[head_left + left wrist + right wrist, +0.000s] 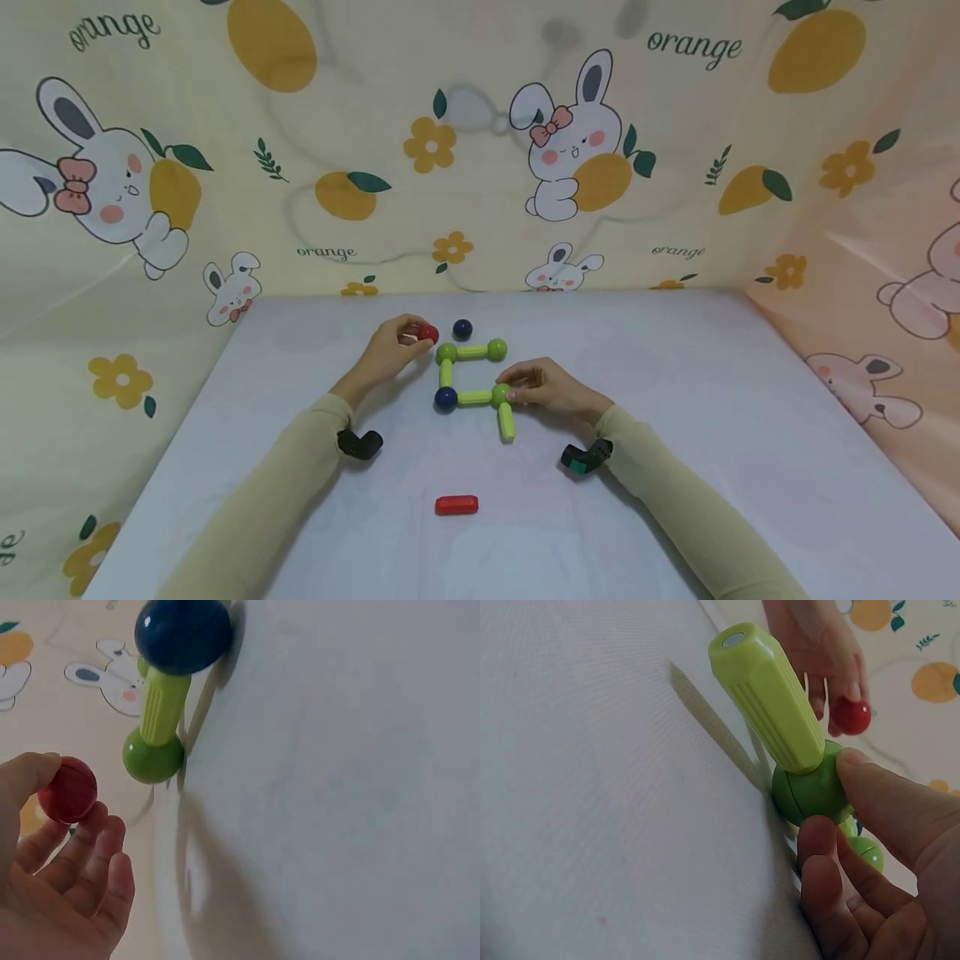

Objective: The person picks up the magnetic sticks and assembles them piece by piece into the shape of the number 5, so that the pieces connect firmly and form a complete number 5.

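The red ball (428, 333) is pinched by the fingers of the left hand (390, 343), toward the far edge of the tabletop (675, 358). Just beside it, a loose blue ball (462, 329) is set nearer that edge. By the fingers of the right hand (555, 390), a green ball (499, 394) is gripped. To it a free-ended rod (507, 423) is attached, pointed away from the far edge, and a side rod (474, 398), run toward the left edge to a joined blue ball (446, 399). From there a cross rod (446, 373) is led farward to a corner ball (446, 354), which is linked by a top rod (472, 352) to an end ball (497, 349). Farthest from the far edge, a red rod (456, 505) is laid.
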Tool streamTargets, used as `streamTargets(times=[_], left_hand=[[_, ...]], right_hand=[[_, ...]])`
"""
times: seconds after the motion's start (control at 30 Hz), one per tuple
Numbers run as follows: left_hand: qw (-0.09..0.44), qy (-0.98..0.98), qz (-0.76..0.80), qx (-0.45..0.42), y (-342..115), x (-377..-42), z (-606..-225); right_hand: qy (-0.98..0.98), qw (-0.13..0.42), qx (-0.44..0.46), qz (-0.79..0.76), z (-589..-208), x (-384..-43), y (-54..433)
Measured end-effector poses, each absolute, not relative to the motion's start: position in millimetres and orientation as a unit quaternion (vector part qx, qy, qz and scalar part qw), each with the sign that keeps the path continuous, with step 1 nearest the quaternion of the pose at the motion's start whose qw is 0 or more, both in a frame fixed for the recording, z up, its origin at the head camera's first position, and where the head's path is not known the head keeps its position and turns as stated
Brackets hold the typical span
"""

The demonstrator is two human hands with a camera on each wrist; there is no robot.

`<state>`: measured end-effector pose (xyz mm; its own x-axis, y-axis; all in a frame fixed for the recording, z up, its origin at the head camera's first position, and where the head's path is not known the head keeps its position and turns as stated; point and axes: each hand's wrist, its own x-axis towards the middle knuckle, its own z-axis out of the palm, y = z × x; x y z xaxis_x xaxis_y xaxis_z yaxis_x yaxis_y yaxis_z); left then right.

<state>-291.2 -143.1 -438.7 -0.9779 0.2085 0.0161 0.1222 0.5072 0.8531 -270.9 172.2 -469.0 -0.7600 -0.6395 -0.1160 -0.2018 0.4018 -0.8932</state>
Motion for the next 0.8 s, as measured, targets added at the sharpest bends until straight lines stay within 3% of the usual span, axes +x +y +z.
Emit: streamTargets(times=[0.8], left_hand=[[0.124,0.853,0.472,0.187,-115,-223,-426]], right_hand=[[0.801,0.23,-0.263,-0.486,-468,-271,173]])
